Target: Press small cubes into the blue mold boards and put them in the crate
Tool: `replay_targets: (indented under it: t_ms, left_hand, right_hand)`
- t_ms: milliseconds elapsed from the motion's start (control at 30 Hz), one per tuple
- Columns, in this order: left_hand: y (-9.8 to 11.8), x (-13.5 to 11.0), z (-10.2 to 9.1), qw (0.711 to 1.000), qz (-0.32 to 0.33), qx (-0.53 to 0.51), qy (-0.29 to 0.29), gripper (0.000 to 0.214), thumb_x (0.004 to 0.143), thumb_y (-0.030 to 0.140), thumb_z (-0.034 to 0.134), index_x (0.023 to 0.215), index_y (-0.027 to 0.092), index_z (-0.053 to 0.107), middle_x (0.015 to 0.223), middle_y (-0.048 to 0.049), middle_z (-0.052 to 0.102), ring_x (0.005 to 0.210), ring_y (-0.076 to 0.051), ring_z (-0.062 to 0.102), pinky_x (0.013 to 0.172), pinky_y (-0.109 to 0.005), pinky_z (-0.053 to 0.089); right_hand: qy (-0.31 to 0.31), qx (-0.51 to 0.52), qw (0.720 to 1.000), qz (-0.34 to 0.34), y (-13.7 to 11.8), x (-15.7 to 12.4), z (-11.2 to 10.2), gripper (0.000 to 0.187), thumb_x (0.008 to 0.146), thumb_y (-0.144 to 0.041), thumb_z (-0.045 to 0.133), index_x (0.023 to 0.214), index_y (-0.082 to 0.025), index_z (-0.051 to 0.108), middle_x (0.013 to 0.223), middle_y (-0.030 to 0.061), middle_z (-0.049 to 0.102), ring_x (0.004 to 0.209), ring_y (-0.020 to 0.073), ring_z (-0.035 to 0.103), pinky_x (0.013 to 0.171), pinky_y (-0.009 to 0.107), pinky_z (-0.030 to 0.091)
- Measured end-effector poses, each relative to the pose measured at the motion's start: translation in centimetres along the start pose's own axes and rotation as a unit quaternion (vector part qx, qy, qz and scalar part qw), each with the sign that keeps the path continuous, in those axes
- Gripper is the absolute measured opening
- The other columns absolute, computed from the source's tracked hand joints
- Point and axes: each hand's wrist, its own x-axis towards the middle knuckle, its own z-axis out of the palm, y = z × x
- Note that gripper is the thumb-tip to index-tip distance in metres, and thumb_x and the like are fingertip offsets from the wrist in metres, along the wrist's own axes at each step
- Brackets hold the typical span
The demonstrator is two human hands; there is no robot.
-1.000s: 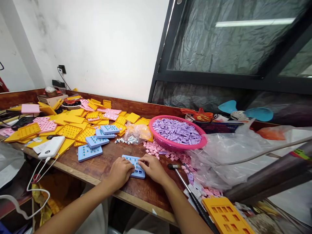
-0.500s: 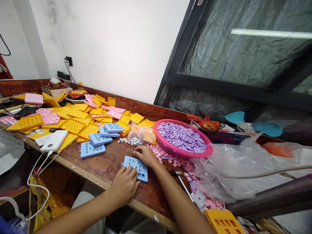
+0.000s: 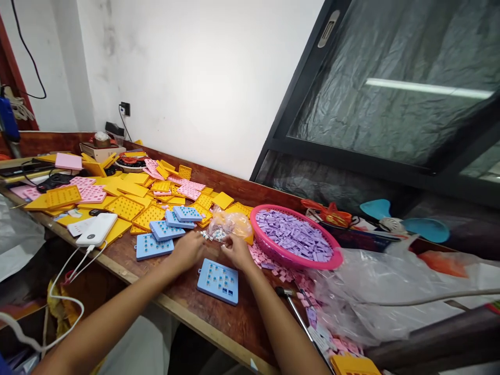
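My left hand [image 3: 187, 250] and my right hand [image 3: 237, 251] are close together at the table's middle, their fingertips at a small heap of white and blue pieces [image 3: 211, 235]. Whether either hand holds any of these pieces is hidden by the fingers. A clear plastic bag [image 3: 228, 224] with orange-tinted contents lies just behind my right hand. Below my hands, a light blue plastic plate [image 3: 217, 281] studded with small blue pieces lies flat on the wooden table [image 3: 242, 323], touched by neither hand. Several similar blue plates [image 3: 154, 246] lie to the left.
A pink basket [image 3: 258, 229] full of lilac tiles stands to the right, with pink tiles scattered around it. Yellow and pink trays [image 3: 125, 208] cover the far left. A hammer [image 3: 285, 292], a white power bank [image 3: 97, 229] and crumpled plastic sheeting [image 3: 363, 291] also lie about.
Both hands have left the blue plate and moved forward to the small heap. The plate stays on the table, now uncovered. The view has shifted slightly, with the scene lower and further right.
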Motion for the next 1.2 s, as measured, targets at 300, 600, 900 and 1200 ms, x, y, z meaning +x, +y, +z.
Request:
replay_targets:
  t_ms: [300,600,900,1200]
  left_hand:
    - [-6.0,4.8,4.5,0.992,-0.091,-0.012,-0.085,0.014,0.088,0.018,0.060,0.094,0.014,0.073,0.106,-0.0151,0.070,0.102,-0.028,0.066,0.088,-0.033,0.048]
    - [-6.9,4.0,3.9,0.994,-0.082,-0.062,-0.044,0.017,0.082,0.014,0.066,0.097,0.015,0.074,0.105,-0.0106,0.071,0.098,-0.026,0.067,0.088,-0.033,0.050]
    - [2.1,-0.6,0.9,0.975,0.036,-0.219,0.033,0.032,0.090,0.010,0.051,0.114,0.019,0.071,0.113,-0.0073,0.074,0.105,-0.020,0.067,0.096,-0.033,0.052]
    - [8.2,-4.9,2.8,0.970,0.122,-0.201,-0.058,0.027,0.098,0.015,0.049,0.112,0.022,0.071,0.108,-0.0072,0.069,0.100,-0.018,0.064,0.089,-0.029,0.050]
  right_hand:
    - [-0.048,0.189,0.980,-0.042,1.1,-12.1,-3.2,0.016,0.089,-0.028,0.066,0.098,-0.019,0.076,0.098,0.0074,0.073,0.092,0.0225,0.066,0.085,0.034,0.050]
    - [-0.016,0.155,0.986,-0.062,0.9,-13.1,-1.4,0.006,0.085,-0.021,0.071,0.089,-0.023,0.077,0.096,0.0057,0.074,0.094,0.0235,0.066,0.089,0.036,0.048]
    - [-0.001,0.138,0.989,-0.060,0.5,-13.6,-1.6,0.005,0.085,-0.021,0.073,0.085,-0.023,0.077,0.093,0.0043,0.073,0.092,0.0225,0.064,0.085,0.034,0.045]
    - [-0.013,0.144,0.988,-0.051,0.6,-13.5,-1.6,0.007,0.089,-0.021,0.069,0.085,-0.023,0.075,0.092,0.0038,0.070,0.091,0.0221,0.063,0.081,0.032,0.045]
